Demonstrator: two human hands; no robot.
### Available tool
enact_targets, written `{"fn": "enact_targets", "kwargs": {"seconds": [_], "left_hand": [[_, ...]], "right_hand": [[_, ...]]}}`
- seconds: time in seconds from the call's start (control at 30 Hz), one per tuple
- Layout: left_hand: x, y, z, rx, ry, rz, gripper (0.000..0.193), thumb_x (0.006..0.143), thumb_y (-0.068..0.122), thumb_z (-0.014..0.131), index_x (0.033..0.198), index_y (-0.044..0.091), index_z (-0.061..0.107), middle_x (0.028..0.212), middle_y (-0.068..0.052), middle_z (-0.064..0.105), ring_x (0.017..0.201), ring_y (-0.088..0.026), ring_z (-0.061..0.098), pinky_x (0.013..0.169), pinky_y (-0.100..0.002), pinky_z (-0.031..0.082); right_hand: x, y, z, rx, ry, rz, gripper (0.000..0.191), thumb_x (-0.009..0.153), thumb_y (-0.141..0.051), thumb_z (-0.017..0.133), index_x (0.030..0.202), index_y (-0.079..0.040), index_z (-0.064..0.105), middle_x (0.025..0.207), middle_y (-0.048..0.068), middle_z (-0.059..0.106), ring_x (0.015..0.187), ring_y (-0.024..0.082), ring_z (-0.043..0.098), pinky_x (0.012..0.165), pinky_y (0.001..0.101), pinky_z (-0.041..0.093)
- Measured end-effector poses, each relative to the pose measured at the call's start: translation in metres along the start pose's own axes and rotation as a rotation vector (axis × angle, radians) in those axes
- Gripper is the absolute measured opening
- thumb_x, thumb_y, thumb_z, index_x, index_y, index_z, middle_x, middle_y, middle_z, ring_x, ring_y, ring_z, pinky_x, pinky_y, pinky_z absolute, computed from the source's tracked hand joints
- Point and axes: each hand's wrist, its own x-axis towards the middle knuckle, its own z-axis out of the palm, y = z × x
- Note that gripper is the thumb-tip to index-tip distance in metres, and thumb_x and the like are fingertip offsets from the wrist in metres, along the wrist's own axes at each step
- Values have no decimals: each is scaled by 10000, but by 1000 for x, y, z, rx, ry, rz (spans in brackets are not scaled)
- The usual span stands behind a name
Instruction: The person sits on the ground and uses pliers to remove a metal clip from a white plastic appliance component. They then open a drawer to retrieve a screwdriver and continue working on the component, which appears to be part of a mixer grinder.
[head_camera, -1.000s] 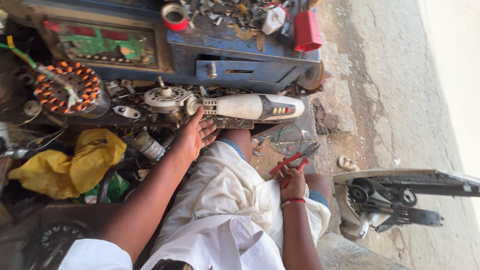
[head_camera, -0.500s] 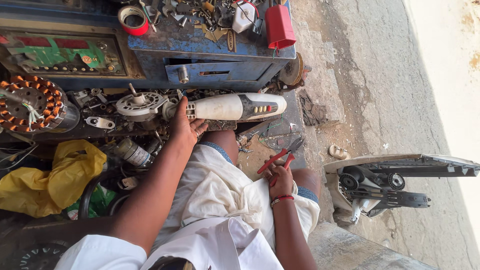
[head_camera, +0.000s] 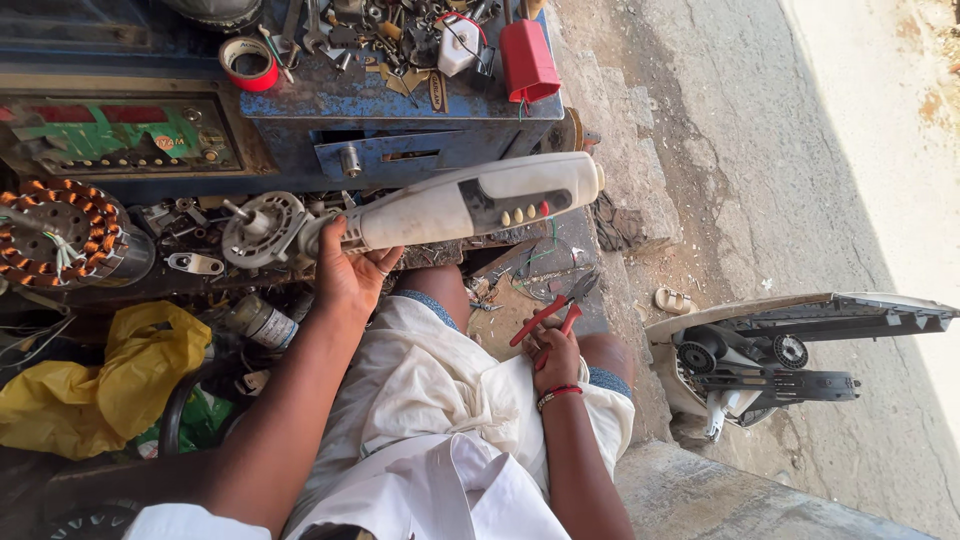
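- The white appliance body (head_camera: 470, 203), a long tapered plastic housing with a dark panel and small coloured buttons, lay nearly level across the middle of the view, its narrow end at nine o'clock meeting a round metal hub (head_camera: 262, 228).
- The left hand (head_camera: 350, 280) had its grip clamped on that narrow end from underneath, fingers wrapped over the neck, so the wider body ran out toward three o'clock of the hand.
- The right hand (head_camera: 556, 357) sat at about five o'clock of the housing, well apart from it, resting over the lap; its grip was closed on the red handles of a pair of pliers (head_camera: 552, 308), whose dark metal nose pointed toward one o'clock.
- Under both hands lay crumpled white cloth (head_camera: 440, 400) over the person's knees.
- At twelve o'clock stood a worn blue metal surface (head_camera: 400, 110), scratched and strewn with small hardware, carrying a roll of red tape (head_camera: 250, 63) and a red box-shaped part (head_camera: 527, 60).
- At nine o'clock sat a round stator (head_camera: 60, 232) ringed with copper windings.
- At seven o'clock lay a creased yellow plastic bag (head_camera: 95, 385).
- At four o'clock lay a pale fan housing (head_camera: 790, 345) on the concrete ground.
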Motion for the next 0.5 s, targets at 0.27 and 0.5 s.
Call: {"fn": "enact_targets", "kwargs": {"seconds": [0.27,0.5], "left_hand": [[-77,12,-13,158,-121,151,426,938,144,647,1345,67,548,1301,-98,639,1191,-237,662,997,-486,580],[-134,46,-15,361,-199,275,606,900,97,701,1450,69,449,1398,-145,608,1230,-242,588,964,-415,511]], "right_hand": [[-14,-2,-1,79,16,-50,278,825,64,481,1067,-69,515,1187,167,651,997,309,725,648,403,549],[-22,-1,-2,56,-25,-77,304,832,68,480,1096,-43,581,1194,216,672,983,328,681,661,407,556]]}}
